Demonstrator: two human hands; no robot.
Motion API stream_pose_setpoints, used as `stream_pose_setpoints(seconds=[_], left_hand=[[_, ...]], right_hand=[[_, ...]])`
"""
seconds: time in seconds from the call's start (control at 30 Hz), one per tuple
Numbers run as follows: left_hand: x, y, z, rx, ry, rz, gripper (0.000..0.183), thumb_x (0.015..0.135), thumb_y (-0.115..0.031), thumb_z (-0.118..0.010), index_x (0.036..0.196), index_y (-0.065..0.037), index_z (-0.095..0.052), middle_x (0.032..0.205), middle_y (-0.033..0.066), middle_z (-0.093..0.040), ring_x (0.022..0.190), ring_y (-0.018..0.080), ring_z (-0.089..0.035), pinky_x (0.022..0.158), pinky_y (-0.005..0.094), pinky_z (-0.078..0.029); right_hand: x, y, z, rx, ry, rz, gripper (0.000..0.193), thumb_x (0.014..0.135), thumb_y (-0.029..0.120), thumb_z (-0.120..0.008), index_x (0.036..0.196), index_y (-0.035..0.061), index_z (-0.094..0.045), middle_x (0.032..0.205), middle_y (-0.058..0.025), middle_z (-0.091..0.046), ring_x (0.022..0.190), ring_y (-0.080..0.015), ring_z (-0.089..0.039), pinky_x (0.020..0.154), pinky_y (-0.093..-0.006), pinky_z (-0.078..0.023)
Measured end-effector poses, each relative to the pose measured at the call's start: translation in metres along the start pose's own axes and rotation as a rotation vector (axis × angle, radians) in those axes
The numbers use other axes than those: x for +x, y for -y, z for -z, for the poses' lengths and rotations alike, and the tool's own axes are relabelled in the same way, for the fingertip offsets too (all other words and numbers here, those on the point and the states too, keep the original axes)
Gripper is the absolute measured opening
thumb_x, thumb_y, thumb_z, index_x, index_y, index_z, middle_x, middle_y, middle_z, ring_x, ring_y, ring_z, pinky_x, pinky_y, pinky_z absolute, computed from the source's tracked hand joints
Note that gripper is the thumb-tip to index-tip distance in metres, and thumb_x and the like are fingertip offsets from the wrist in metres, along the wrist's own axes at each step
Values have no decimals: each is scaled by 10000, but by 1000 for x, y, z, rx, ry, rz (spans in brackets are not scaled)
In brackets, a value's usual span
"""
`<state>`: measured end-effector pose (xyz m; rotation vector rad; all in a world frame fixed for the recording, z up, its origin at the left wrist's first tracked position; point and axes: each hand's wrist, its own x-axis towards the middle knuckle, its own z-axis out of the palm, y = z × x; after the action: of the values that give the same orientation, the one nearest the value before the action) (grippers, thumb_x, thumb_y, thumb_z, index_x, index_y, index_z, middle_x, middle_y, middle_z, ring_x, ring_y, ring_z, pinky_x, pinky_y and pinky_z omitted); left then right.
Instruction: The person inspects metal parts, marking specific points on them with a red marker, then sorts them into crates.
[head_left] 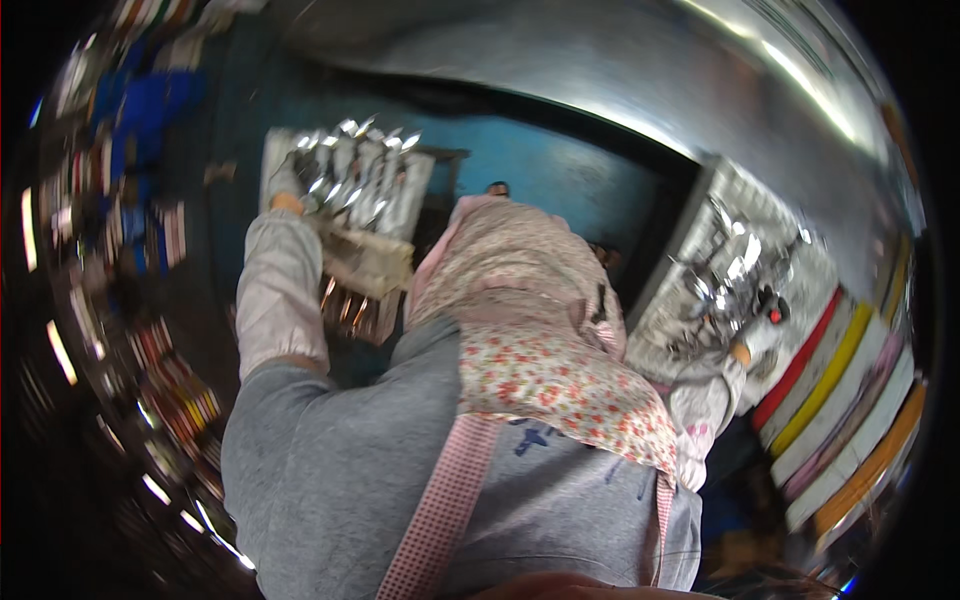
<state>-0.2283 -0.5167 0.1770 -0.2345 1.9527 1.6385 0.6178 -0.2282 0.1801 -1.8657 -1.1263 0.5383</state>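
Observation:
On the left, my left hand (286, 182) in a pale glove rests at the side of a light tray (402, 205). Shiny metal spoons (345, 165) lie in rows on it, their bowls toward the far edge, and the nearest ones touch or almost touch my fingers. Over on the right, my right hand (762, 335), also gloved, with black and red at its fingertips, is at the edge of a loose heap of shiny metal pieces that look like spoons (735, 262). That heap lies on a pale, crumpled sheet (812, 262). Motion blur hides how the fingers of both hands are bent.
A floral apron (520, 255) covers my lap between the two work spots. Beneath the left tray is a box (365, 262) with copper-toned pieces below. A large grey metal surface (560, 70) spans the far side. Coloured stacked strips (825, 385) stand at right.

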Motion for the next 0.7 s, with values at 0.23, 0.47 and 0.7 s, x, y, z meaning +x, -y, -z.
stream_pose_setpoints(seconds=[0.23, 0.47, 0.7], left_hand=[[12, 15, 194, -222, -355, 39, 295, 985, -297, -585, 1150, -55, -619, 1091, 151, -693, 928, 300, -685, 789, 380, -569], [-18, 114, 275, -174, -410, 321, 539, 1002, -458, -465, 1385, -83, -518, 1392, 70, -543, 1275, 226, -504, 1091, 444, -373], [-75, 166, 241, -207, -492, 437, 481, 949, -426, -596, 1275, -73, -614, 1267, 72, -643, 1061, 206, -630, 904, 339, -516]], right_hand=[[-57, 112, -136, 237, 455, 31, 267, 977, 150, -606, 1199, 15, -545, 1137, -171, -675, 1037, -233, -665, 898, -302, -501], [-100, 217, -264, 137, 864, 389, 237, 987, 55, -548, 1214, -10, -522, 1075, -173, -695, 993, -205, -658, 933, -310, -499], [-136, 248, -295, -76, 1000, 483, 310, 929, -69, -433, 1211, 10, -536, 1098, -169, -702, 1021, -190, -648, 943, -295, -470]])
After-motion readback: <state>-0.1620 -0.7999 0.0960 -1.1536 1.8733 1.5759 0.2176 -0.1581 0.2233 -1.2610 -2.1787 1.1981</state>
